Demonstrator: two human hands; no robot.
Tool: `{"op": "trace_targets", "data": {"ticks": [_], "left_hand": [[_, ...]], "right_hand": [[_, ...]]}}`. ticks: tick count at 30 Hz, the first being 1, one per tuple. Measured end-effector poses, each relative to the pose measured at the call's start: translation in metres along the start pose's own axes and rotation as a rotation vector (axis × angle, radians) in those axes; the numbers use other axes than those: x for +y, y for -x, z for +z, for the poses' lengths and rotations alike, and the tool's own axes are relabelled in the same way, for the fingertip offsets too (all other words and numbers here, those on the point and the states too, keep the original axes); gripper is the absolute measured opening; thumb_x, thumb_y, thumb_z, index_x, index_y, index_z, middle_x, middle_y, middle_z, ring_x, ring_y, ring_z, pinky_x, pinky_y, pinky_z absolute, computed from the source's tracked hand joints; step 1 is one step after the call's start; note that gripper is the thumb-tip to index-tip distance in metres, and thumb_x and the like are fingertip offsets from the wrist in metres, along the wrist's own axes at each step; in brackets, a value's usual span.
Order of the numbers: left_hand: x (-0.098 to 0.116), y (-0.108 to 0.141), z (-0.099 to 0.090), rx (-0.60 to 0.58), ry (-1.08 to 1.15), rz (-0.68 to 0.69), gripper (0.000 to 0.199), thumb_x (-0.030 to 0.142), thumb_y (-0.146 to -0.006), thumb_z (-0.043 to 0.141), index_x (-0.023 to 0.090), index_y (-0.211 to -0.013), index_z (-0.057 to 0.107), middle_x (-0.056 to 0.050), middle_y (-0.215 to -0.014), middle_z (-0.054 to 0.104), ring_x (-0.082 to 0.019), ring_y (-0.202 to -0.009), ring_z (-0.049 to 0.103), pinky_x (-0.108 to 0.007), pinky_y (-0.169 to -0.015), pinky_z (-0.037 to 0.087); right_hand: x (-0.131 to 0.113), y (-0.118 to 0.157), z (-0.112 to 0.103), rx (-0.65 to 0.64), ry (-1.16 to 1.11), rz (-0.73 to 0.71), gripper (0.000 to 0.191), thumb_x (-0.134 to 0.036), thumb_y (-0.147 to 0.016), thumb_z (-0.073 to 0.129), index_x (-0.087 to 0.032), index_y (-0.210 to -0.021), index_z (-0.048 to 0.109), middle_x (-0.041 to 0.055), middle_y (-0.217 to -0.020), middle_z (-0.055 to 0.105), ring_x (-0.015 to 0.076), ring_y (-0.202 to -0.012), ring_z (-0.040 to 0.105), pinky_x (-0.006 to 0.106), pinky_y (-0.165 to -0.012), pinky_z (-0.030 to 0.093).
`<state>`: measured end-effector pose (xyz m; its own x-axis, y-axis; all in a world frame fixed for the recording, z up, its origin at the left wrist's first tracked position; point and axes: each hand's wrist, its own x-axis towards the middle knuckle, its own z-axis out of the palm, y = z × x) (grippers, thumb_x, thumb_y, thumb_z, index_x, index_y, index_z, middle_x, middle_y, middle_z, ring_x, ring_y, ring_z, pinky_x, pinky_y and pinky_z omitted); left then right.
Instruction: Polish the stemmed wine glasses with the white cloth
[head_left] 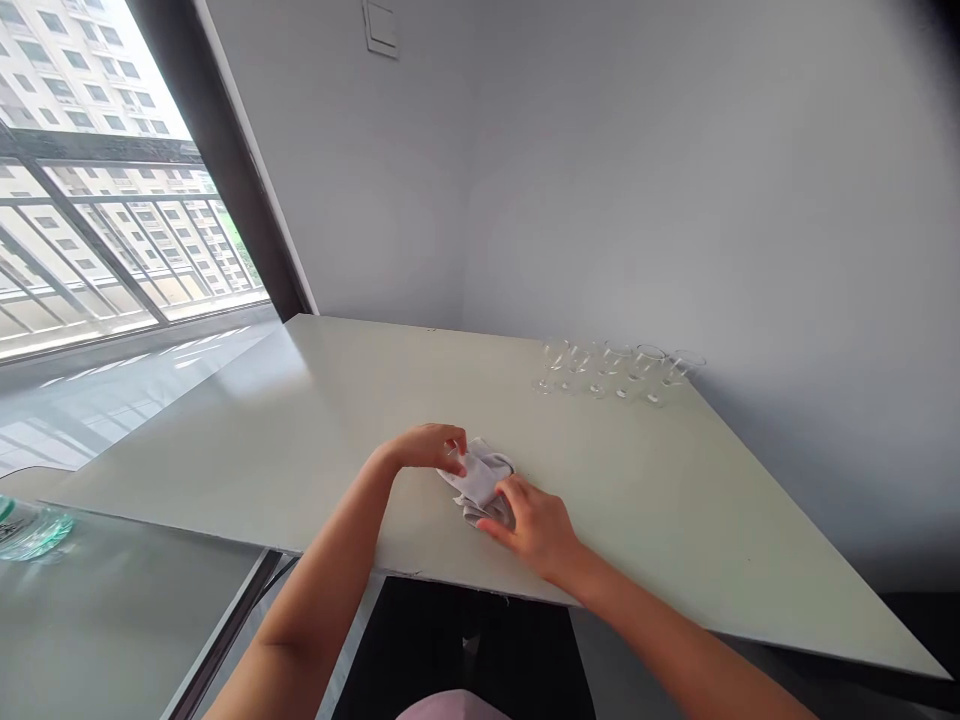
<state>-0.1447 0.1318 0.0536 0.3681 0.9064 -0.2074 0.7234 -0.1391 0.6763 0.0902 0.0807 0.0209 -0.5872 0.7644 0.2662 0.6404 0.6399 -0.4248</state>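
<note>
A pale grey-white cloth [480,480] lies bunched on the table near its front edge. My left hand [435,447] is at the cloth's left side, its thumb and fingers curled round what looks like a clear glass, mostly hidden by the fabric and fingers. From the right, my right hand [534,522] grips the cloth, with the thumb low and the fingers bent over its edge. A thin curved rim shows faintly among the folds.
Several clear stemmed glasses [616,368] stand upright in a row at the table's back right. The pale table [360,370] meets grey walls behind. At far left, a greenish clear container [34,530] rests on a lower glossy surface [135,600].
</note>
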Motion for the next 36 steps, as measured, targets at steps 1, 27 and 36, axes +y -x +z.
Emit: {"op": "trace_targets", "data": {"ticks": [1,27,36], "left_hand": [[0.002,0.006,0.002,-0.016,-0.03,0.025,0.045,0.044,-0.053,0.07,0.03,-0.095,0.062,-0.001,-0.099,0.06,-0.021,-0.093,0.053,-0.027,-0.074,0.041],[0.005,-0.033,-0.009,0.681,-0.075,0.089,0.048,0.005,-0.073,0.034,0.029,-0.108,0.057,0.0,-0.127,0.044,-0.018,-0.113,0.044,-0.03,-0.089,0.04],[-0.058,-0.024,0.005,0.907,-0.099,-0.246,0.039,0.013,-0.076,0.036,0.024,-0.109,0.055,-0.005,-0.115,0.051,-0.02,-0.102,0.05,-0.032,-0.086,0.041]], "right_hand": [[-0.003,0.003,0.005,-0.013,0.06,-0.006,0.025,-0.042,-0.074,0.055,-0.022,-0.089,0.05,0.0045,-0.084,0.058,0.0188,-0.068,0.054,0.028,-0.052,0.036],[-0.059,-0.002,-0.044,0.13,-0.134,-0.078,0.026,-0.038,-0.086,0.042,-0.023,-0.093,0.063,0.004,-0.083,0.06,0.0134,-0.073,0.055,0.024,-0.063,0.043],[-0.038,-0.071,0.039,-0.146,0.193,0.063,0.074,-0.056,-0.082,0.036,-0.004,-0.134,0.029,0.0253,-0.141,0.018,0.0394,-0.129,0.009,0.053,-0.1,0.011]]}}
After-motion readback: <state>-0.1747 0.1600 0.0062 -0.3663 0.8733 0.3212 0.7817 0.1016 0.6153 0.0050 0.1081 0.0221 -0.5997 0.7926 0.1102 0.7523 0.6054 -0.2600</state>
